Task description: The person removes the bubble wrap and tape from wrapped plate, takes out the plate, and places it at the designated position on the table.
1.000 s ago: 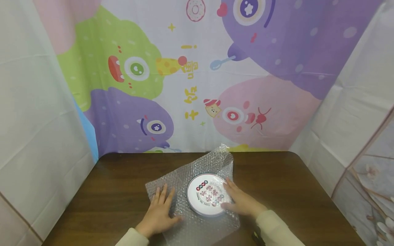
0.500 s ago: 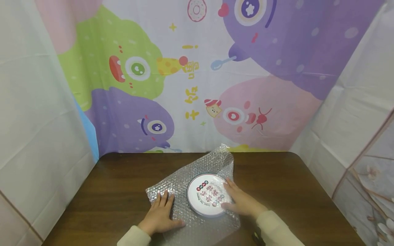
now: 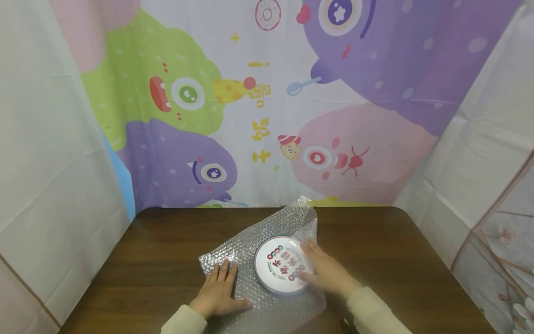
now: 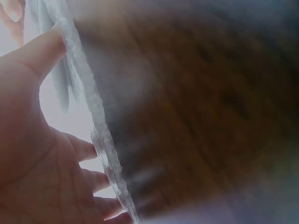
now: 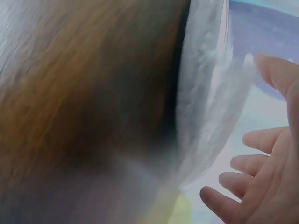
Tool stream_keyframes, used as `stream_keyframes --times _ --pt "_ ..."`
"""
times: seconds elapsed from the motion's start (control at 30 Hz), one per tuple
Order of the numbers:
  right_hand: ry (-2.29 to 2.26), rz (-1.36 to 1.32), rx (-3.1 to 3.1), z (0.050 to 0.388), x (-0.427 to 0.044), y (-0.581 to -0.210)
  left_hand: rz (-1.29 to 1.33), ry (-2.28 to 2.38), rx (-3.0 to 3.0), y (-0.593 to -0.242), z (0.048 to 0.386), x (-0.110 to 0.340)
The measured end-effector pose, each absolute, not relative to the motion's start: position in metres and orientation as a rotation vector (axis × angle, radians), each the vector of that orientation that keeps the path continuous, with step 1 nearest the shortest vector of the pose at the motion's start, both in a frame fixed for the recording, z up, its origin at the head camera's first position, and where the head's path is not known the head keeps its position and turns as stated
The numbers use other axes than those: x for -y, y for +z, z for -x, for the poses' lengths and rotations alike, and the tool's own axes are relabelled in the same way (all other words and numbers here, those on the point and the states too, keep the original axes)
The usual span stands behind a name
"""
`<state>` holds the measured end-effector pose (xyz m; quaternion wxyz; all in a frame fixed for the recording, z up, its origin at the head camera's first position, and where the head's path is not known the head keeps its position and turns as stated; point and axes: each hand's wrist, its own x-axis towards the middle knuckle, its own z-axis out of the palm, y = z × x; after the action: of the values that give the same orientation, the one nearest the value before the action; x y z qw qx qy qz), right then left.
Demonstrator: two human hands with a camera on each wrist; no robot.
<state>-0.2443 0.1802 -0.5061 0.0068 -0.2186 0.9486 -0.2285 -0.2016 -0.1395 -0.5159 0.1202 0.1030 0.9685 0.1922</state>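
Observation:
A round white plate [image 3: 271, 271] with a dark rim, small round emblems and red lettering lies on a sheet of clear bubble wrap [image 3: 254, 236]. Part of the wrap is folded over the plate's right side. My left hand [image 3: 219, 292] rests on the wrap to the plate's left, fingers spread. In the left wrist view its fingertips touch the wrap [image 4: 105, 135] near the edge. Over the folded right side lies my right hand [image 3: 329, 271], fingers extended, hiding that part of the rim. The right wrist view shows the raised flap [image 5: 229, 107] beside my right thumb.
A dark brown wooden table [image 3: 396, 264] carries everything. Behind it hangs a cloth [image 3: 258, 181] printed with cartoon monsters, and pale cloths close off both sides. A small dark object [image 3: 347, 322], partly hidden, lies beneath my right sleeve.
My left hand has shifted slightly down, and the wrap's left corner sits lower. My right hand has slid a little left over the plate, which has hardly moved.

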Motion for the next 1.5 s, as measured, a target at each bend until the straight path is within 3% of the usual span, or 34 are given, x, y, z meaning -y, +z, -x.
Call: stream_keyframes --times 0.3,0.63,1.0,1.5 --pt "-0.544 0.821 -3.059 0.234 -0.170 -0.499 -0.308 0.570 -2.826 -0.517 0.202 0.139" --pt "-0.593 0.686 -3.121 0.236 -0.174 -0.501 -0.295 0.573 -2.833 -0.518 0.202 0.140" --pt "-0.696 0.752 -3.353 0.236 -0.182 -0.493 -0.300 0.586 -2.833 -0.518 0.202 0.141" --pt "-0.802 0.436 -3.434 0.241 -0.206 -0.482 -0.313 0.588 -2.840 -0.519 0.202 0.141"
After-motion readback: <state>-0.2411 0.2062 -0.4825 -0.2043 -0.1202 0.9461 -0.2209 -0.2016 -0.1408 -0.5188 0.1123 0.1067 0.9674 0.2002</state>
